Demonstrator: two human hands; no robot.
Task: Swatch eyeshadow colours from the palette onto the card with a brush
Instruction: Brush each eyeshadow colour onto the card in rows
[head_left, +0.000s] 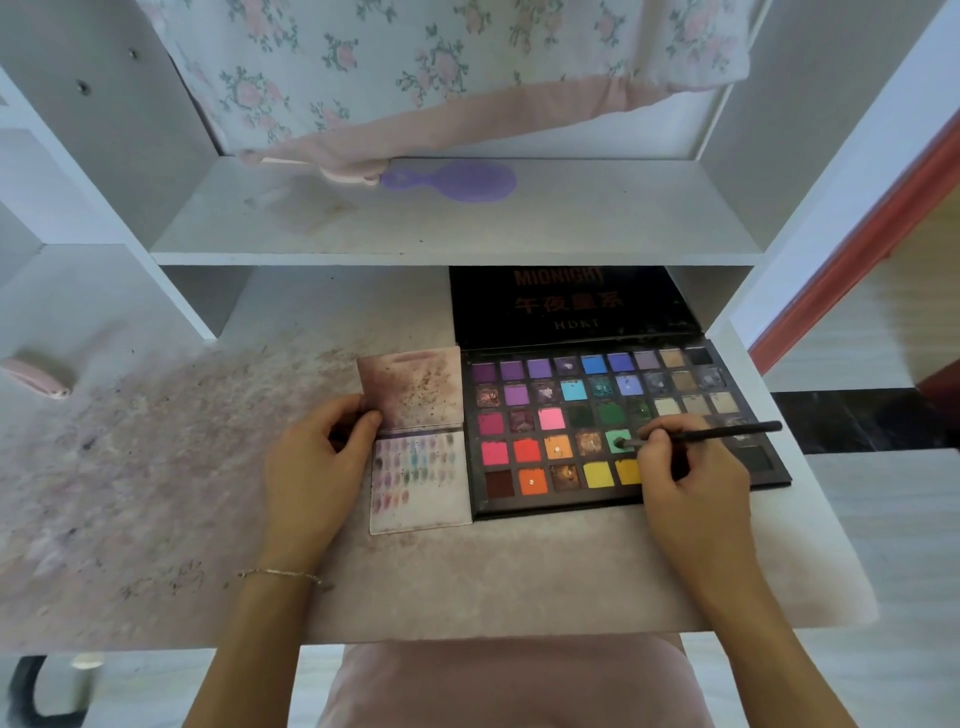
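While the right hand (685, 467) pinches the brush (706, 434) in the palette's (613, 499) green pan near the desk's (467, 582) right edge, the left hand (311, 457) grips the card (421, 488); too much powder may smudge neighbouring swatches.

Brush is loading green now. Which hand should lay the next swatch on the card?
Right. The right hand holds the brush, tip in the green pan. The left hand steadies the card.

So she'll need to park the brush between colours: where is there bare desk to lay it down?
Free: the stained desk left of the left hand, and the front strip below the card and palette. Crowded: the middle, where card and palette sit edge to edge, the right hand holding the brush there.
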